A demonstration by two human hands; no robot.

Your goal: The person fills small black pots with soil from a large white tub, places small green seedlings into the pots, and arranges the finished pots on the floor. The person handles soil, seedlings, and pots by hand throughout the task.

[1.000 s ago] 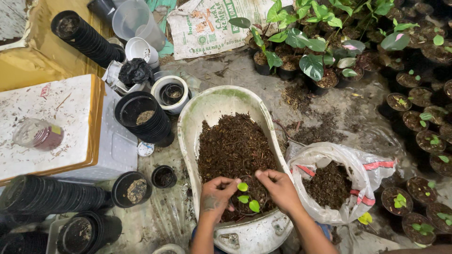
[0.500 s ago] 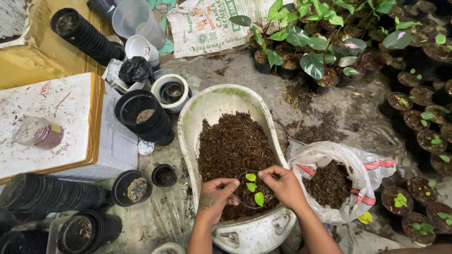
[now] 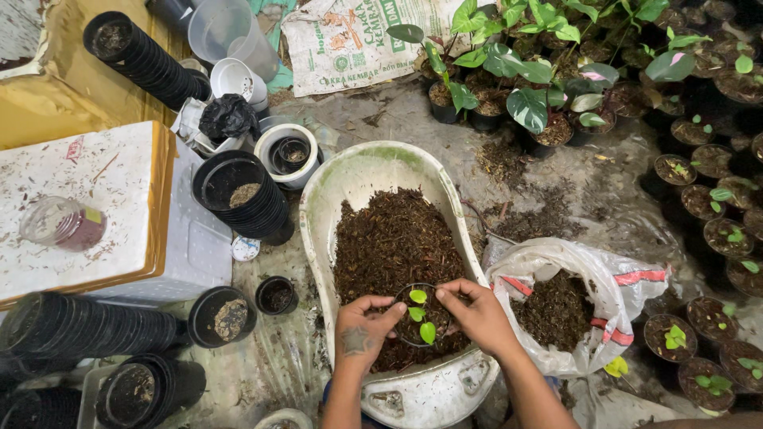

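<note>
Nearest the camera, the left hand (image 3: pixel 359 330) and the right hand (image 3: pixel 477 314) meet over the near end of a pale green tub (image 3: pixel 350 171) half full of dark brown potting mix (image 3: pixel 389 238). Between them sits a small black pot (image 3: pixel 409 338) set into the mix, holding a seedling (image 3: pixel 420 314) with three bright green leaves. The left hand's fingers curl around the pot's left rim, thumb toward the seedling; the right hand's fingertips are pinched narrow and press down at the pot's upper right edge, just beside the stem. The seedling stands roughly upright, its stem running along the camera's line of sight, and it lies between the two hands, a little closer to the right fingertips. Just right of the tub lies an open white plastic bag (image 3: pixel 612 274) with more mix inside. To the left, small black pots (image 3: pixel 230 318) stand on the wet ground, with a stack of black pots (image 3: pixel 242 199) and a white box (image 3: pixel 79 199) behind them. Farther back lie a printed sack (image 3: pixel 350 48) and a cluster of leafy potted plants (image 3: pixel 524 71), with rows of potted seedlings (image 3: pixel 715 230) down the right side.
</note>
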